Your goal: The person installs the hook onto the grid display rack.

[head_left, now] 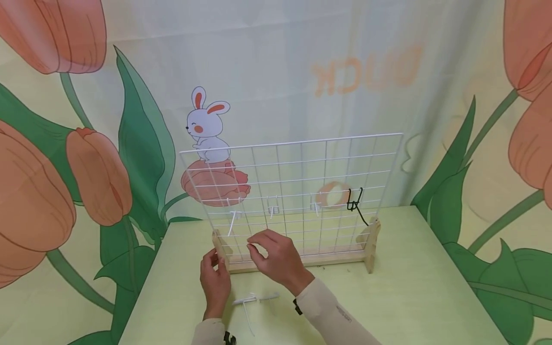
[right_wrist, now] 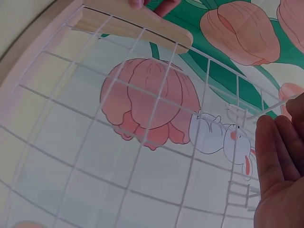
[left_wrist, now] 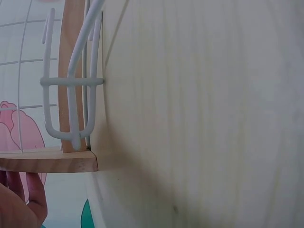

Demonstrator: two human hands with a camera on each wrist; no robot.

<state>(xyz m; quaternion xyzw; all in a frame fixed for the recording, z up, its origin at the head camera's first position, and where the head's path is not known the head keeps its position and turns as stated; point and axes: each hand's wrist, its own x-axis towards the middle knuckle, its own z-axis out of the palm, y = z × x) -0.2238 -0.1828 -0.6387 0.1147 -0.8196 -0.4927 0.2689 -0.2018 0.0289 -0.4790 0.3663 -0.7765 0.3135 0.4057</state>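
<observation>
My left hand (head_left: 215, 282) is at the left wooden foot (head_left: 221, 245) of a white wire grid (head_left: 302, 179); its fingers rest against the foot's outer side. In the left wrist view, the fingers (left_wrist: 34, 194) lie along that board. My right hand (head_left: 278, 258) hovers in front of the grid's lower left part, thumb and index finger bent toward each other with a gap. Just left of it, a white wire hook (head_left: 233, 221) hangs on the grid, its prong pointing down and forward. In the right wrist view, the prong's end is right by the right hand's fingertips (right_wrist: 267, 124).
Two more white hooks (head_left: 273, 209) and a black hook (head_left: 353, 205) hang along the grid. Another white hook (head_left: 252, 299) lies on the table (head_left: 414, 292) between the forearms. A wooden base bar (head_left: 336, 258) joins the feet. Behind hangs a printed curtain (head_left: 280, 72).
</observation>
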